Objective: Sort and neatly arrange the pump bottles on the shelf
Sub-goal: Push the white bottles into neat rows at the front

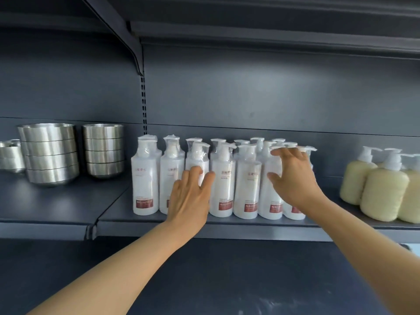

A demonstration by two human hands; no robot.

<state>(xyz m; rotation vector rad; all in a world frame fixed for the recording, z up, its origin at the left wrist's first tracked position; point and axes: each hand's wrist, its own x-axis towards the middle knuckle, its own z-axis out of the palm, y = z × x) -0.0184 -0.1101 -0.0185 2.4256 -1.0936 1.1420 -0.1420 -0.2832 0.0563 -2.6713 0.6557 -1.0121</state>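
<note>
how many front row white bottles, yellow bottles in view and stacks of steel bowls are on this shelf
front row white bottles: 7
yellow bottles in view: 4, the frame edge may hide more
stacks of steel bowls: 3
total: 14

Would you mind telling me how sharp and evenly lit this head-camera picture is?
Head view: soft overall, so print on the white pump bottles is unreadable; wide-angle bending curves the shelf edge; streaky reflections on the steel bowls; upper shelving dark; left hand and right hand evenly lit.
</note>
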